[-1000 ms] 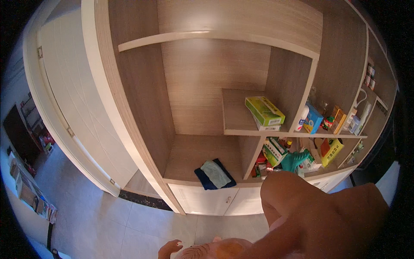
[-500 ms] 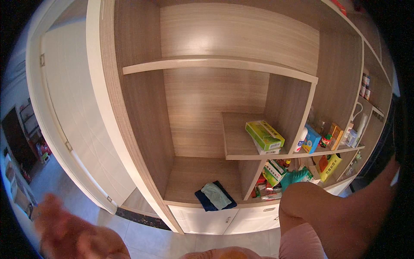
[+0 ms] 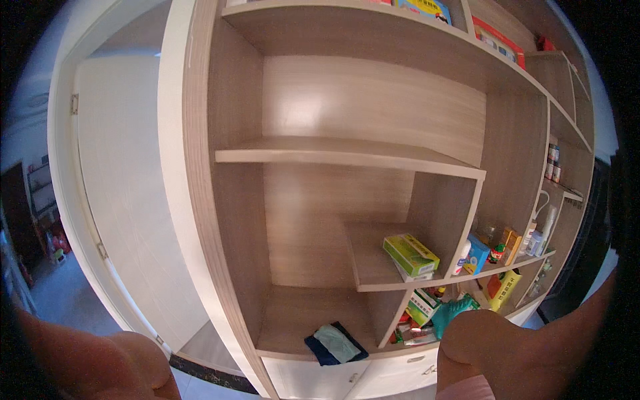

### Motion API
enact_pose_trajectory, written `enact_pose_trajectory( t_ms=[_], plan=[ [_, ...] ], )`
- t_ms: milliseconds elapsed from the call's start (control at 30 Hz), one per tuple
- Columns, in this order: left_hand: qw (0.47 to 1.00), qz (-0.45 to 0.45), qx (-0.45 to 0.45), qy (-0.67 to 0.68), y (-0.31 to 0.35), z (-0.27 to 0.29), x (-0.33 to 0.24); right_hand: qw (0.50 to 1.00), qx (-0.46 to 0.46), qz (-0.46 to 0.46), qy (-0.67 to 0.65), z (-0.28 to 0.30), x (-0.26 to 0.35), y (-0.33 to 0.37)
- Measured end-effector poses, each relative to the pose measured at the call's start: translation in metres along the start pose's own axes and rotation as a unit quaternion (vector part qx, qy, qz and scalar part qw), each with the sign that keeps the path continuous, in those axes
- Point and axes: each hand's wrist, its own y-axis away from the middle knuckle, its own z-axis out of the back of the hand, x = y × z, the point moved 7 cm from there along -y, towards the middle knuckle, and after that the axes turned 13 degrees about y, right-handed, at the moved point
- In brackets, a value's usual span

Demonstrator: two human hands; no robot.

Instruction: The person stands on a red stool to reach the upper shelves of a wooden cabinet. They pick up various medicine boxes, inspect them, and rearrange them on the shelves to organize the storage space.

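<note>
Neither of my hands shows; both arms are bent and run up out of the picture at its sides. My left arm [image 3: 100, 360] fills the lower left corner, in front of the doorway. On the lower right is my right arm [image 3: 513, 347], its elbow hiding part of the lowest shelf, with a pale pink sleeve [image 3: 467, 389] below it. A pale grey-green cloth [image 3: 337, 343] lies on a folded dark blue cloth [image 3: 319, 353] at the front edge of the bottom left compartment. On the small raised shelf sits a green and yellow box [image 3: 411, 254] atop a white one.
A wood-grain shelf unit [image 3: 347, 157] stands ahead, above white cabinet doors [image 3: 307, 379]. Right-hand compartments hold a blue box [image 3: 476, 254], a white bottle [image 3: 461, 259], a teal bag [image 3: 453, 315] and a yellow box [image 3: 509, 289]. A white door [image 3: 127, 173] stands at left.
The view has tilted up, so the shelves sit lower and the upper shelf's boxes show. My left hand, blurred at lower left before, has gone out of view. The cloths have not moved.
</note>
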Motion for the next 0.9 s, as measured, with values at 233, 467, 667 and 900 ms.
enact_pose_trajectory(
  t_ms=[233,467,667,900],
  plan=[
    [1.000,0.015,-0.016,0.020,0.001,0.015,0.008,0.986,-0.024,0.019,0.162,-0.014,-0.004,-0.005],
    [0.995,0.033,-0.076,0.059,-0.012,0.036,0.011,0.947,-0.070,0.056,0.307,-0.005,0.011,-0.020],
    [0.965,0.094,0.240,0.046,0.044,-0.089,0.097,0.952,-0.059,-0.016,0.299,-0.055,-0.088,-0.045],
    [0.909,0.105,0.396,-0.072,0.100,-0.153,0.160,0.915,-0.008,-0.056,0.400,-0.064,-0.214,-0.080]
  ],
)
